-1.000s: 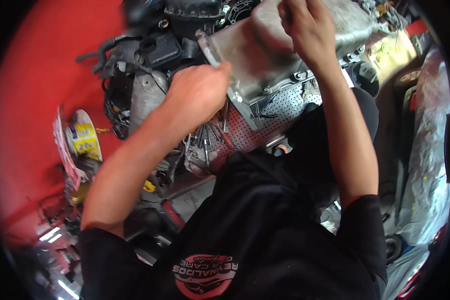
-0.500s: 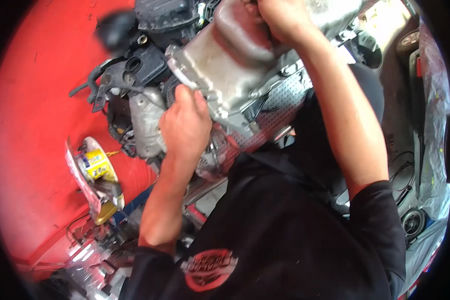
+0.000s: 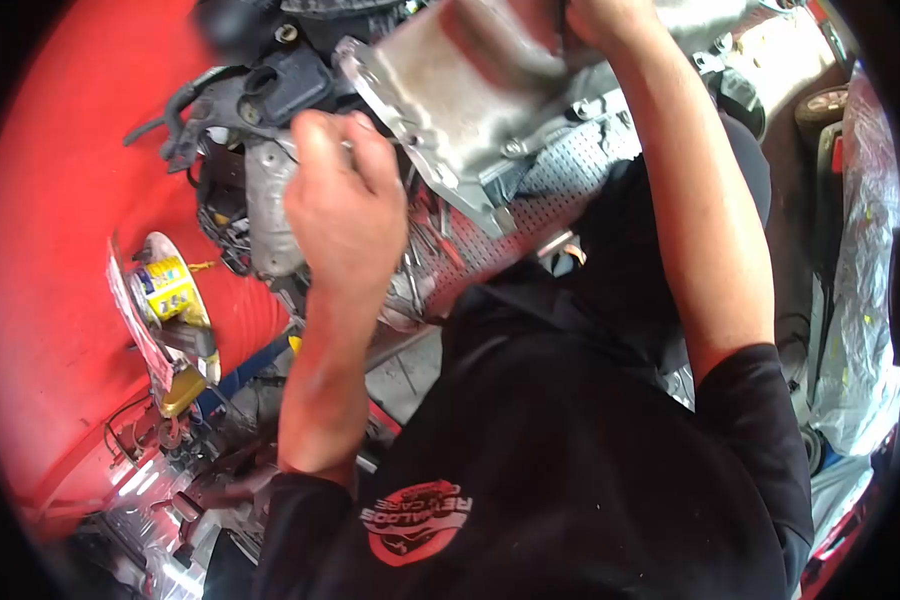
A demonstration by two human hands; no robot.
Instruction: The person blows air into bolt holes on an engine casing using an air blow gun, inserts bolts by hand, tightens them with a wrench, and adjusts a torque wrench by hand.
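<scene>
A large silver metal pan with a bolt-holed flange (image 3: 448,120), resembling an engine oil pan, lies tilted across the upper middle. My left hand (image 3: 345,205) is closed just left of its flange, apart from it, thumb pressed to the curled fingers. Whatever it may hold is hidden. At the top edge my right hand (image 3: 610,22) is closed over the raised part of the pan. Its fingertips are partly cut off by the frame, and anything inside them cannot be made out.
Black plastic engine parts (image 3: 290,90) and a dented metal heat shield (image 3: 273,205) lie left of the pan. Hand tools (image 3: 432,235) rest on a perforated metal surface (image 3: 570,165). A round holder with a yellow-labelled can (image 3: 167,287) stands at left. Plastic sheeting (image 3: 860,270) hangs at right.
My left hand has pulled away from the pan's flange, up and to the left. My right hand has shifted slightly right and up. The whole view has moved a little.
</scene>
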